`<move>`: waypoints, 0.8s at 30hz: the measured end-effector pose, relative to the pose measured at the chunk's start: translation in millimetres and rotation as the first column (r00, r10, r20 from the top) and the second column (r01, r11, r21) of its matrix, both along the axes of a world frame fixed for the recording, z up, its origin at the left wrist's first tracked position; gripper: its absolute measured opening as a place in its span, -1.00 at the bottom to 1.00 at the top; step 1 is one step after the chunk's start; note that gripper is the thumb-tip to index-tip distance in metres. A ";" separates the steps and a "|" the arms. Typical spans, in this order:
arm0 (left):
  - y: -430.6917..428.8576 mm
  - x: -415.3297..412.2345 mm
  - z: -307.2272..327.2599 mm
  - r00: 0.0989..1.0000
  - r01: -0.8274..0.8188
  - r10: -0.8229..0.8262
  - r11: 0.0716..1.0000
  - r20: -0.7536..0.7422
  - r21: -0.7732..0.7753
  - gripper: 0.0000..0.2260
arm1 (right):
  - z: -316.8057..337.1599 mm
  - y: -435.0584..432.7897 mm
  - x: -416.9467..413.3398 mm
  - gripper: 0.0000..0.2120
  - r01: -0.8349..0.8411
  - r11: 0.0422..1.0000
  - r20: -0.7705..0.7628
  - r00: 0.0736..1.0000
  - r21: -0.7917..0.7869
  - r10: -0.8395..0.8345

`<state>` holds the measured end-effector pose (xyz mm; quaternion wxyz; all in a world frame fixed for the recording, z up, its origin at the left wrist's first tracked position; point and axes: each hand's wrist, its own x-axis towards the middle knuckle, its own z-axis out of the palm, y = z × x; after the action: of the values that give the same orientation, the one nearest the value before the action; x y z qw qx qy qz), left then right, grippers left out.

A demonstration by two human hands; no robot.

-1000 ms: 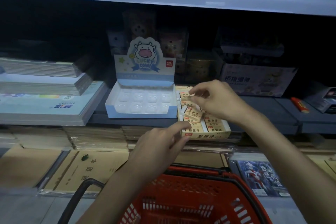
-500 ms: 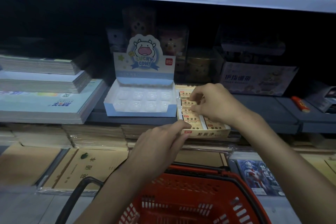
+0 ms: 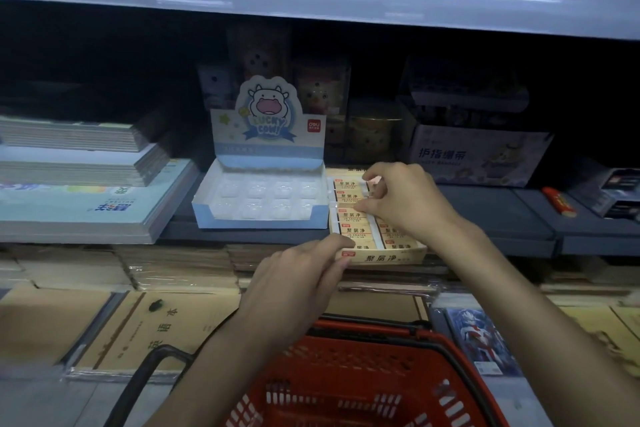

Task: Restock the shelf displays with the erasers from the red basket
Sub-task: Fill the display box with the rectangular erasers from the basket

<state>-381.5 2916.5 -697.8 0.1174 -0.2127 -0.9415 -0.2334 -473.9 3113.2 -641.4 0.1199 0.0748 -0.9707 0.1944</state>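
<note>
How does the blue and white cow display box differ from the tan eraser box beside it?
The blue-and-white cardboard display box holds a clear tray whose pockets look empty; the tan cardboard display box is packed with wrapped erasers. The blue one has a tall cow header; the tan one is low. The left hand pinches the tan box's corner, right hand its erasers; the blue box is untouched. Both sit open on one grey shelf.
</note>
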 end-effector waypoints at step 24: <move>4.9 0.9 -3.3 0.996 -0.087 0.082 0.987 0.039 0.137 -0.81 | -11.4 -1.9 -0.5 -0.83 0.136 0.984 -0.217 0.970 0.117 -0.109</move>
<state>-380.6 2921.4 -701.1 0.1260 -0.1600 -0.9331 -0.2964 -474.4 3111.3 -652.8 0.2283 0.0425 -0.9660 0.1134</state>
